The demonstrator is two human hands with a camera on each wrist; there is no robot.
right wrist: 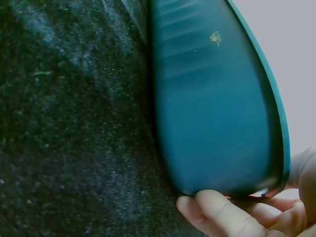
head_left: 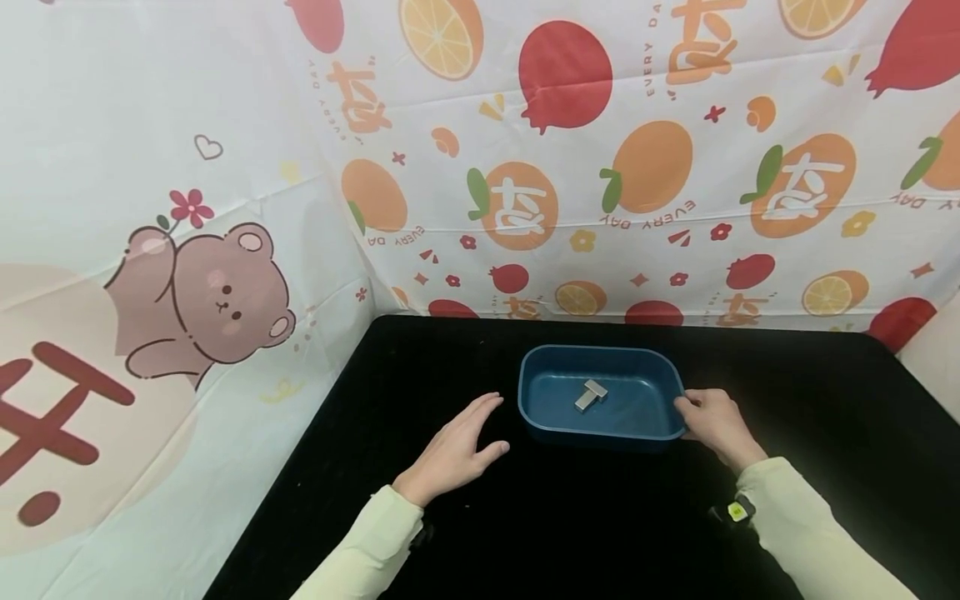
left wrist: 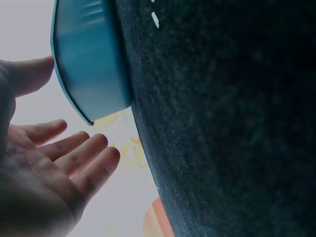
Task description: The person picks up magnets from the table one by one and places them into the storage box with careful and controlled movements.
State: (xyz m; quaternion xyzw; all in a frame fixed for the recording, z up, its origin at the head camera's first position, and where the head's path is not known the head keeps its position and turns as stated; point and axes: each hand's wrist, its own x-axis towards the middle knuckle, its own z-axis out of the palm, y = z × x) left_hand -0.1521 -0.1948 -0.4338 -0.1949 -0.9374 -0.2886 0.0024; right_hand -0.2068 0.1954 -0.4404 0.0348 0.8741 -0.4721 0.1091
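Note:
A blue rectangular plastic bin (head_left: 600,429) sits on the black table, with two small silver metal blocks (head_left: 590,395) lying against each other on its floor. My right hand (head_left: 718,425) grips the bin's right end, thumb over the rim and fingers against the outer wall; the right wrist view shows those fingers (right wrist: 222,212) at the bin's lower edge. To the left of the bin, my left hand (head_left: 453,454) is held with fingers extended and thumb spread, apart from the bin's wall. In the left wrist view its fingers (left wrist: 94,158) are relaxed beside the bin (left wrist: 91,59).
The black table (head_left: 570,533) reaches back to a fruit-printed cloth (head_left: 480,108) hanging behind it. Another hanging cloth with a bear print (head_left: 232,292) borders the left side. Both forearms wear pale sleeves with wrist devices.

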